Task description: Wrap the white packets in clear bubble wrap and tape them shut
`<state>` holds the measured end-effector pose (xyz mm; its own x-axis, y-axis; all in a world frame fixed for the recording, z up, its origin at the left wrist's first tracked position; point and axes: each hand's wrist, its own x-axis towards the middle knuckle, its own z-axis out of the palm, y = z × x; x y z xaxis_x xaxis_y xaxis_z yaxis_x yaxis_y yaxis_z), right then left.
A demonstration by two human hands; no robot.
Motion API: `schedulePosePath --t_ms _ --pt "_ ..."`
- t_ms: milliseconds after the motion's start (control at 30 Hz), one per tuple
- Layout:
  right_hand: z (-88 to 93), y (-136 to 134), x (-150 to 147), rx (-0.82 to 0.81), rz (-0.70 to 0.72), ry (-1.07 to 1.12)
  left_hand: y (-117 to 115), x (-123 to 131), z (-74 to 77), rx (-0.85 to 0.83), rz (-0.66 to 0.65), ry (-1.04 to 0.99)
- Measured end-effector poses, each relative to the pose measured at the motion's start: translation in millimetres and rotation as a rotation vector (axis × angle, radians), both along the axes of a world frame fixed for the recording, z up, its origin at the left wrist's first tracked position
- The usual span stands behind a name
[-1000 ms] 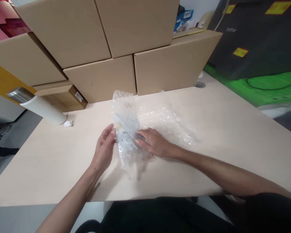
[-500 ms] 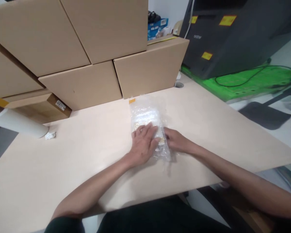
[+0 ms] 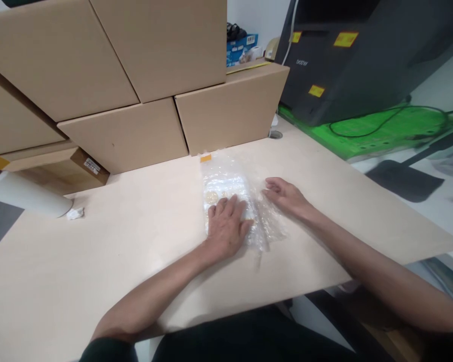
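Bubble-wrapped packet (image 3: pixel 221 173) lies on the table (image 3: pixel 154 211) beneath your flattened left hand (image 3: pixel 225 229); your right hand (image 3: pixel 287 197), half-curled, grip unclear, sits beside loose film (image 3: pixel 275 229) that could spring open if pressure eases.

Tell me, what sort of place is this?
Perhaps a workroom or office: cartons are stacked on a table, bubble wrap lies under the left hand, and a machine marked "brother" stands beyond.

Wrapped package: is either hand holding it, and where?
The left hand lies on top of the wrapped package, not gripping it; whether the right hand pinches the loose wrap cannot be told.
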<state>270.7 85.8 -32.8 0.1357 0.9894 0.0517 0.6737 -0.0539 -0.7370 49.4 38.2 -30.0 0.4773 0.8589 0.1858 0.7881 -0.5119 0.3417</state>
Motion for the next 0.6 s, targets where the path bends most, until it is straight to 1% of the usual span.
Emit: schedulePosePath --t_ms 67,133,167,233,300,367,433,533,600 --pt "4.9 -5 -5 0.103 0.013 -0.036 0 1 -0.2 0.009 0.001 -0.001" --pt "9.8 -12 -13 0.167 0.07 -0.059 -1 2 1.6 0.004 -0.001 -0.004" --pt "11.5 -14 -18 0.156 0.113 -0.056 -1 2 3.5 -0.009 -0.009 -0.007" --pt "12.5 -16 -27 0.072 0.187 -0.055 0 -1 8.6 -0.06 -0.031 -0.028" --pt "10.2 -15 -34 -0.014 0.213 -0.073 2 -7 13.9 -0.101 0.005 -0.083" --pt "5.8 -13 -38 -0.058 0.191 -0.09 7 -16 17.2 -0.105 0.123 -0.173" --pt "0.9 -12 -39 -0.051 0.128 -0.113 16 -27 17.0 -0.134 0.245 -0.282" --pt "-4.5 -9 -38 -0.03 0.04 -0.156 31 -41 12.0 -0.27 0.304 -0.45" --pt "-5.0 -8 -39 -0.037 0.029 -0.151 40 -46 8.2 -0.343 0.336 -0.527"
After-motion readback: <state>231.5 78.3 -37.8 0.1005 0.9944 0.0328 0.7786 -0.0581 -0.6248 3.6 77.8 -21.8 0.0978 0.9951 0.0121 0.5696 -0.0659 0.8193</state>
